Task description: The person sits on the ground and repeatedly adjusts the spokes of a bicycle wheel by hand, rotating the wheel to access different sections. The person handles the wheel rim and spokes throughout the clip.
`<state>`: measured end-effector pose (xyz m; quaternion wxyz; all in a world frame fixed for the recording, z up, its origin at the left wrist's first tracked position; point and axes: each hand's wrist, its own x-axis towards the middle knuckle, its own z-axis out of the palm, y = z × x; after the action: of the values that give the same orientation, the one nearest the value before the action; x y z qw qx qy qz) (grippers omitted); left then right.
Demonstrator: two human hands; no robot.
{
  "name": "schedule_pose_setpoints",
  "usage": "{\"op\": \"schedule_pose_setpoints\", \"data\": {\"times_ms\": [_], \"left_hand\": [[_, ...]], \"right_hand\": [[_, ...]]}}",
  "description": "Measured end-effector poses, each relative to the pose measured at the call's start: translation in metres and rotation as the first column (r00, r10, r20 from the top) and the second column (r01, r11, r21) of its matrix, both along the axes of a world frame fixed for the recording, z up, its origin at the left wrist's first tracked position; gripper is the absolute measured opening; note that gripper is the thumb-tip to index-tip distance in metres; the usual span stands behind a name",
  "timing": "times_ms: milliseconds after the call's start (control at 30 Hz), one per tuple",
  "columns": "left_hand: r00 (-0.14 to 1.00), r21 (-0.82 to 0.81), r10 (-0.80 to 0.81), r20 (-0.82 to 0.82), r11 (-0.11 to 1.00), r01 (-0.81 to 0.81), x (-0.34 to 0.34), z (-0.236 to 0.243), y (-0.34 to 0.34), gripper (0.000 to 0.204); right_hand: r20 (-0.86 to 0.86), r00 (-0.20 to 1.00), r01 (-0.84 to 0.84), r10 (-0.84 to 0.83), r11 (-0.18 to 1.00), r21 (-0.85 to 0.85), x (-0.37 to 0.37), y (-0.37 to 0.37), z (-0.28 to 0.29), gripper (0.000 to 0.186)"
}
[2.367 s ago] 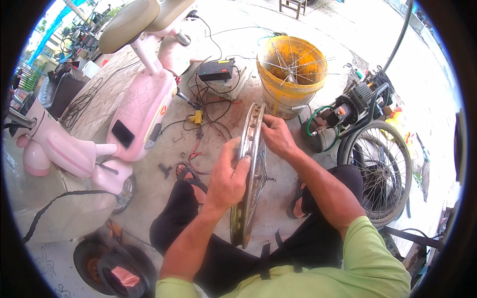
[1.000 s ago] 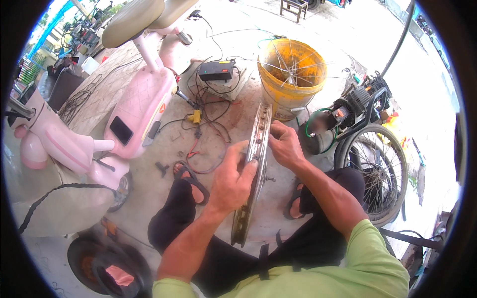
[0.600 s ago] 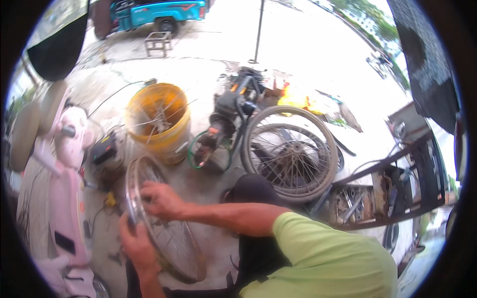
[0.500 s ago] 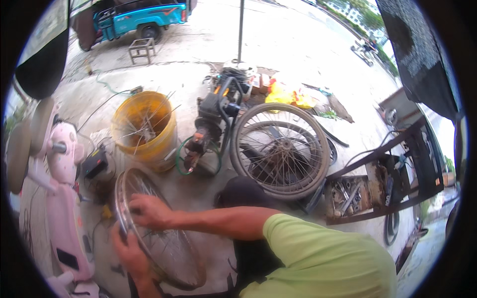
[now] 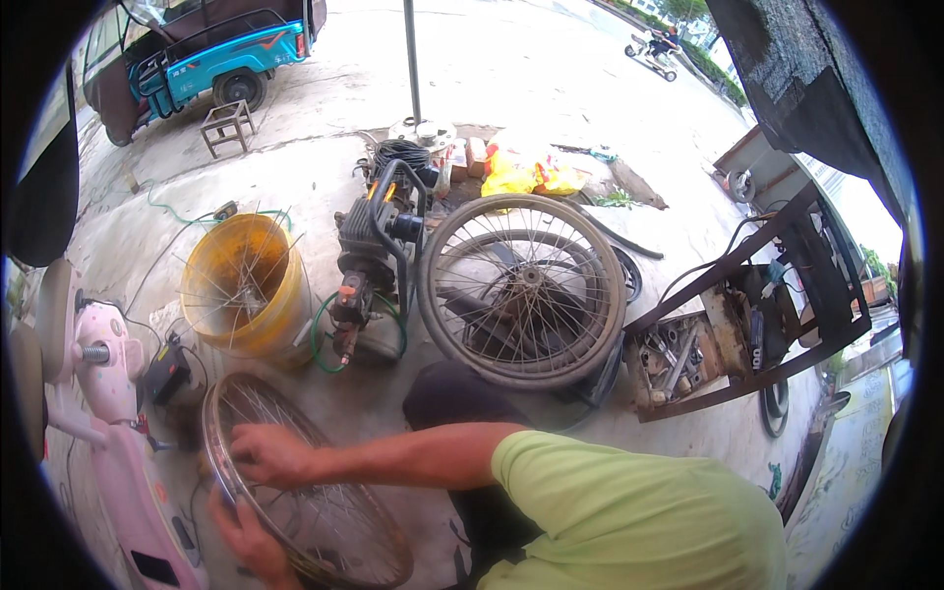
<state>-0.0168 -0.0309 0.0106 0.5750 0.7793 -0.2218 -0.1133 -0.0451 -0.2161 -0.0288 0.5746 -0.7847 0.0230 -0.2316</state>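
A spoked wheel rim [image 5: 379, 575] without a tyre leans in front of me at the lower left, its upper edge toward the bucket. My left hand [image 5: 251, 543] grips the rim's outer side from below, fingers curled against the metal. Across the rim reaches my right hand [image 5: 270, 455], its fingers pinched together just inside the near edge by the spokes. Anything between those fingertips is too small to make out. Beyond the rim, a yellow bucket [image 5: 285, 313] holds several loose spokes that stick up over its lip.
Two stacked bicycle wheels [image 5: 590, 354] lie right of a dark motor-like machine [image 5: 366, 241] with a green hose. Farther right, a rusty metal frame [image 5: 723, 393] carries tools. A pink scooter [image 5: 128, 472] stands close at left. Behind are a stool [image 5: 226, 123] and blue cargo tricycle [image 5: 226, 57].
The view has shifted, so the surroundings appear farther left. Both hands stay at the same stretch of rim. In the distance, a person on a scooter has moved left in the picture.
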Motion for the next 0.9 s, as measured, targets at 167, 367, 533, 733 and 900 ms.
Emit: {"op": "schedule_pose_setpoints", "data": {"times_ms": [167,367,533,733,900], "left_hand": [[1.000,0.027,-0.009,0.012,1.000,0.009,-0.002,0.004,-0.011,0.041],[0.999,0.056,-0.014,0.053,0.998,0.011,0.001,0.003,-0.007,0.041],[1.000,0.004,-0.017,-0.001,1.000,0.017,-0.001,0.001,-0.009,0.040],[0.999,0.001,-0.011,-0.040,1.000,0.011,-0.003,0.008,-0.013,0.042],[1.000,0.001,-0.015,-0.002,1.000,0.015,-0.002,0.008,-0.014,0.040]], "right_hand": [[-0.056,0.996,0.065,-0.065,0.998,0.003,-0.005,-0.001,0.003,0.019],[-0.029,0.999,-0.014,0.015,1.000,0.015,-0.001,-0.005,0.000,0.018],[-0.011,0.999,-0.039,0.039,0.999,0.012,-0.002,-0.009,0.002,0.017],[-0.051,0.997,0.060,-0.060,0.998,0.011,-0.007,-0.003,0.009,0.017],[-0.006,0.999,0.032,-0.031,0.999,0.035,-0.002,-0.003,0.001,0.017]]}}
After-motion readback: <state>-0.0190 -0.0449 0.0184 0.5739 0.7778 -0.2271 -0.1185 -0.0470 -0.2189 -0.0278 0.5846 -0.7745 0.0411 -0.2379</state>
